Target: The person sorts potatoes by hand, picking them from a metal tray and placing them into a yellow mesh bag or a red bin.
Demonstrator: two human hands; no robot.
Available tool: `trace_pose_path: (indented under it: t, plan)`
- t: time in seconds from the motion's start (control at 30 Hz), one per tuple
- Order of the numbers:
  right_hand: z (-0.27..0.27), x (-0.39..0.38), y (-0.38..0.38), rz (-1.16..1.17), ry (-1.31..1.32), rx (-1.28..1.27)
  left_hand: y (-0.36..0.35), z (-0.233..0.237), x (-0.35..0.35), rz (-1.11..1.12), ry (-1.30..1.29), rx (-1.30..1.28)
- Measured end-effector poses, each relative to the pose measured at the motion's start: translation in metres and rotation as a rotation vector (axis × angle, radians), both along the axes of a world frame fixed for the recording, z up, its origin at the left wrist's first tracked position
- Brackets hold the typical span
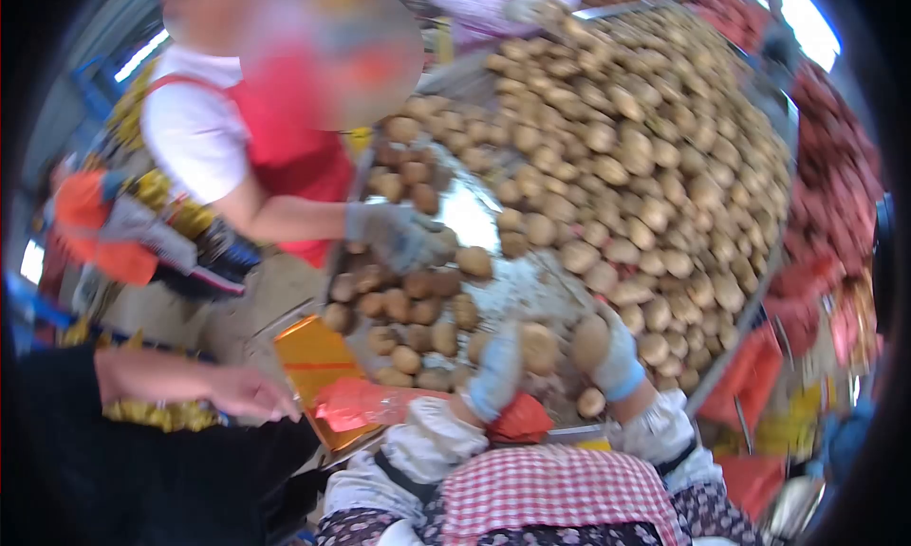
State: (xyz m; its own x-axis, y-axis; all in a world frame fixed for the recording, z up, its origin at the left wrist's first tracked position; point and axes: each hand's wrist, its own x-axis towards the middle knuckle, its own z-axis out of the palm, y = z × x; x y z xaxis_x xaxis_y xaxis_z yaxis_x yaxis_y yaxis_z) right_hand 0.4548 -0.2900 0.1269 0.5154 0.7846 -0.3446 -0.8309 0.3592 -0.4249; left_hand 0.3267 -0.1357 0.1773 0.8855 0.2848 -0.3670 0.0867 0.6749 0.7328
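Note:
My left hand [498, 373], in a pale blue and white glove, is closed at the near edge of the metal sorting table [531, 285], with a round potato [539, 348] against its fingers. My right hand [622, 358], gloved alike, is wrapped round a browner potato [589, 343]. A small loose potato [590, 403] lies between my wrists. Left of my hands sits a group of darker potatoes [397, 306]. To the right and beyond rises a large heap of tan potatoes [655, 181]. Motion blur softens the finger edges.
Across the left side, a co-worker in a red apron [285, 119] reaches a gloved hand [403, 238] over the potatoes. Another person's bare hand [251, 391] is near an orange chute [318, 366]. Red mesh sacks [826, 166] line the right side. A third person stands at the far end.

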Motion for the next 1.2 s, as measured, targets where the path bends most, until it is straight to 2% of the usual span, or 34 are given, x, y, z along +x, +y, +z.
trace_pose_path:
  t: [0.03, 0.1, 0.13, 0.2, 0.23, 0.33, 0.37, 0.43, 0.5, 0.57, 0.6, 0.67, 0.7, 0.77, 0.8, 0.83, 0.9, 0.93, 0.97, 1.0, 1.03, 1.1, 1.13, 1.2]
  plan:
    - [0.004, 0.003, -0.001, 0.118, 0.117, 0.273, 0.0, -0.016, 0.005, 0.076, 0.018, -0.134]
    - [0.028, -0.008, 0.006, -0.141, 0.046, -0.177, 0.006, -0.005, 0.007, 0.071, 0.034, -0.168]
    - [0.041, -0.01, 0.006, -0.182, 0.049, -0.187, 0.007, -0.005, 0.009, 0.073, -0.006, -0.204]
    - [0.058, -0.013, 0.004, -0.114, 0.335, 0.141, 0.006, -0.002, 0.011, 0.063, -0.04, -0.239]
    - [0.048, -0.012, -0.002, -0.129, 0.336, 0.143, 0.007, 0.002, 0.011, 0.049, -0.047, -0.289]
    - [0.023, -0.007, -0.022, 0.033, 0.353, 0.362, 0.008, -0.002, 0.011, -0.005, -0.085, -0.339]
    - [0.023, -0.009, -0.025, 0.021, 0.352, 0.363, 0.008, -0.003, 0.012, -0.041, -0.121, -0.344]
    - [0.024, -0.015, -0.031, -0.058, 0.137, 0.248, 0.007, -0.003, 0.014, -0.056, -0.163, -0.429]
    - [0.028, -0.019, -0.035, -0.133, 0.11, 0.164, 0.004, 0.003, 0.015, -0.071, -0.203, -0.515]
    - [0.022, -0.018, -0.042, -0.06, -0.092, -0.059, -0.002, 0.011, 0.015, -0.168, -0.217, 0.01]
    - [0.022, -0.02, -0.045, -0.074, -0.091, -0.064, -0.006, 0.005, 0.017, -0.181, -0.217, 0.004]
    - [0.036, -0.028, -0.042, 0.073, -0.089, -0.084, -0.014, -0.005, 0.025, -0.127, -0.3, 0.984]
    - [0.039, -0.032, -0.041, 0.148, -0.085, -0.094, -0.014, -0.009, 0.026, -0.139, -0.307, 0.977]
    - [0.035, -0.036, -0.044, 0.155, -0.008, -0.104, -0.009, -0.002, 0.032, -0.083, -0.598, 1.626]
    - [0.031, -0.036, -0.047, 0.187, -0.059, -0.133, -0.01, 0.002, 0.033, -0.151, -0.547, 1.522]
    - [0.034, -0.037, -0.048, 0.219, -0.108, -0.162, -0.013, 0.002, 0.033, -0.162, -0.555, 1.517]
    - [0.047, -0.044, -0.051, 0.225, -0.122, -0.209, -0.019, 0.001, 0.033, -0.266, -0.622, 1.34]
    - [0.056, -0.05, -0.048, 0.146, 0.017, -0.166, -0.021, 0.004, 0.033, -0.279, -0.629, 1.336]
    - [0.06, -0.054, -0.049, 0.066, 0.152, -0.123, -0.023, 0.007, 0.033, -0.269, -0.645, 1.132]
    - [0.046, -0.053, -0.059, 0.07, 0.202, -0.154, -0.025, 0.009, 0.034, -0.259, -0.654, 0.927]
    - [0.037, -0.052, -0.066, 0.054, 0.204, -0.156, -0.024, 0.006, 0.035, -0.272, -0.661, 0.919]
    - [0.024, -0.049, -0.079, 0.059, 0.104, 0.307, -0.007, -0.006, 0.036, -0.332, -0.441, 1.359]
    - [0.007, -0.05, -0.085, 0.034, 0.168, 0.47, 0.005, -0.014, 0.035, -0.358, -0.32, 1.575]
    - [-0.001, -0.053, -0.098, -0.016, 0.105, 0.411, 0.027, -0.026, 0.032, -0.396, -0.057, 2.005]
